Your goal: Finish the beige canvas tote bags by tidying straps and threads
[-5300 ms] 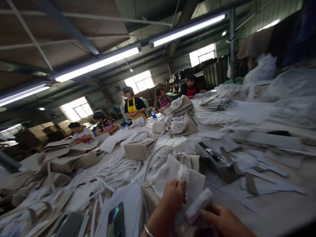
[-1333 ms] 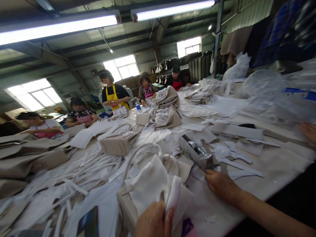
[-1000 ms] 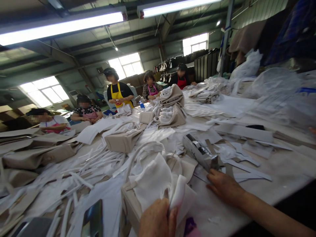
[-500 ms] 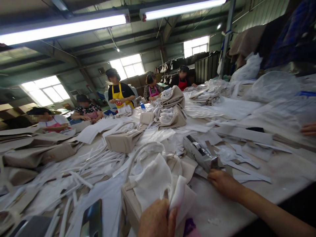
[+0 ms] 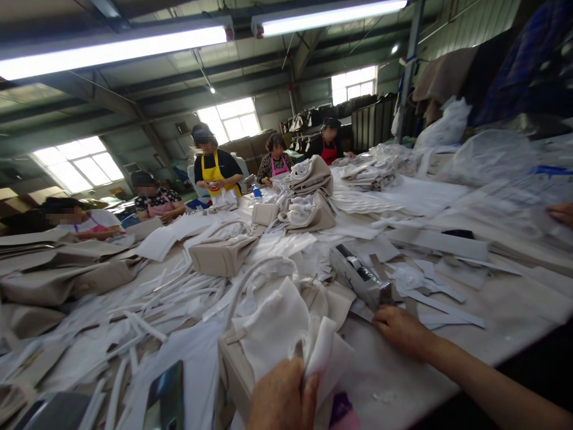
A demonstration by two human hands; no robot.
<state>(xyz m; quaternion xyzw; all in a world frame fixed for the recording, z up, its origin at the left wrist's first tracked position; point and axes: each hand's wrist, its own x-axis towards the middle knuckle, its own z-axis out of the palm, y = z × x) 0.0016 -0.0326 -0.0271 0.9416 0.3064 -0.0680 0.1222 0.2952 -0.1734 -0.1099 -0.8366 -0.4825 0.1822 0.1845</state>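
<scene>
At the bottom edge my left hand point(image 5: 283, 397) is closed, pinching a fold of white wrapping cloth point(image 5: 313, 352) that lies on top of a beige bag point(image 5: 237, 370). My right hand point(image 5: 400, 328) reaches across the table with its fingers curled against the near end of a grey tape dispenser point(image 5: 360, 280); whether they grip tape or the tool itself is hidden.
The long table point(image 5: 505, 310) is littered with white strips, cloth pieces and beige bags point(image 5: 221, 257). A phone point(image 5: 165, 397) lies near the front left. Several people in aprons sit along the far side point(image 5: 215, 173). Another person's hand point(image 5: 561, 212) shows at the right edge.
Since five seconds ago my right hand left the small white roll near my left hand and went out to the tape dispenser. Over the last second both hands have barely moved.
</scene>
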